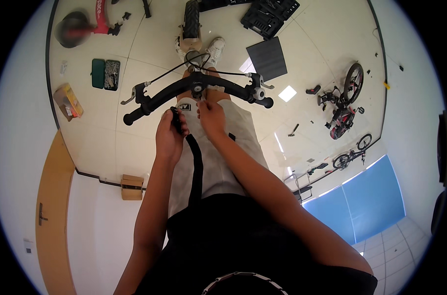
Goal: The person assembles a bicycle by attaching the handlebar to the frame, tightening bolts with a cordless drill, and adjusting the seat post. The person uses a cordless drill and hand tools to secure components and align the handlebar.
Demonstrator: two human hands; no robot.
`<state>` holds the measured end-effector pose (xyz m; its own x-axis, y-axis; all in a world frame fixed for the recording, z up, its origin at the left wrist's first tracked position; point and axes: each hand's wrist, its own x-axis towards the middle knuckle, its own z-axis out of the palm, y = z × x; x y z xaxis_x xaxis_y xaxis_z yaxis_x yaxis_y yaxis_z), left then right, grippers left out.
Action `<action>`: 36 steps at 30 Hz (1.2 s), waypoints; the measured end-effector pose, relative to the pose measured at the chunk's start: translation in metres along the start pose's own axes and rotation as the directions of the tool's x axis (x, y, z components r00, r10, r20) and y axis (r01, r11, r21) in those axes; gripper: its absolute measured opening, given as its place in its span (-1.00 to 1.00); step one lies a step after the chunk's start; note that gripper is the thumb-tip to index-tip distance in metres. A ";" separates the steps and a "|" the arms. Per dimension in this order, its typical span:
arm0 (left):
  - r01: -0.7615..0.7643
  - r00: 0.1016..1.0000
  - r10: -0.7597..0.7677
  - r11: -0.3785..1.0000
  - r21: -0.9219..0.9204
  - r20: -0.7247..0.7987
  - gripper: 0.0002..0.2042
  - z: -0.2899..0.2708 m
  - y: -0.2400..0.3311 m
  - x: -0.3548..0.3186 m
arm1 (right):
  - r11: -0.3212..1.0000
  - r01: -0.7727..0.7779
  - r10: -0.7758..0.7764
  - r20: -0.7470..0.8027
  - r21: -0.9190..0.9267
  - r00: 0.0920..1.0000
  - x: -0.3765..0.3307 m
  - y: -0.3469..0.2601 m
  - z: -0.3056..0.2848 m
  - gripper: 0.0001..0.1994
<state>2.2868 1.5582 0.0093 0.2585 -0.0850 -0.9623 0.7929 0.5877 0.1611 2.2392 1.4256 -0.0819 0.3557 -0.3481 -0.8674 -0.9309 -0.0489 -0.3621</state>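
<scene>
A: Where is the handlebar [177,89]?
B: It is just ahead of both hands, in front of the shorts [216,162]. Its long axis goes across the person, from left to right, with both ends bent back a little.

A: Which hand is nearer to its middle?
B: The right hand [212,119]. Its fingers are just below the stem [198,89]. They are curled as in a pinch, but I cannot tell if they hold something, or if they touch the stem.

A: And the left hand [170,137]?
B: It is closed around a small black object [176,121], below the left half of the handlebar and apart from it. What this object is, I cannot tell.

A: What is farther out?
B: Beyond the stem, a wheel [191,22] is close to the shoes [216,48]. On the floor [154,46], a green case [98,73] lies to the left; a dark mat [268,58] and a red-and-black bike [342,119] lie to the right.
</scene>
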 end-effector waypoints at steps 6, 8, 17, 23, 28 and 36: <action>-0.001 1.000 0.000 0.999 -0.044 -0.016 -0.73 -0.007 -0.005 0.001 | 0.952 0.172 -0.221 -0.178 -0.254 0.959 0.011 0.004 0.020 -0.70; -0.005 1.000 0.003 0.999 -0.048 -0.026 -0.73 -0.011 -0.006 0.001 | 0.948 0.179 -0.233 -0.193 -0.262 0.953 0.009 0.002 0.022 -0.69; 0.005 0.999 -0.007 0.999 -0.051 -0.037 -0.73 -0.017 -0.007 0.004 | 0.970 -0.175 0.184 -0.043 0.170 0.982 0.021 -0.002 0.023 -0.71; 0.008 0.999 -0.010 0.999 -0.053 -0.034 -0.73 -0.017 -0.008 0.007 | 0.890 -0.298 0.290 0.076 0.345 0.954 0.015 -0.016 0.022 -0.77; 0.006 0.999 -0.008 0.998 -0.056 -0.032 -0.74 -0.015 -0.006 0.008 | 0.701 -0.394 0.364 0.177 0.595 0.914 0.012 -0.021 0.024 -0.78; 0.055 0.998 -0.058 0.995 -0.087 -0.033 -0.71 -0.026 -0.003 0.014 | 0.997 0.075 -0.079 0.141 0.033 0.987 -0.027 -0.040 -0.002 -0.81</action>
<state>2.2732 1.5762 -0.0105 0.1938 -0.0919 -0.9767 0.7550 0.6497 0.0886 2.2670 1.4354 -0.0433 0.4366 -0.2081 -0.8753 -0.8981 -0.0438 -0.4375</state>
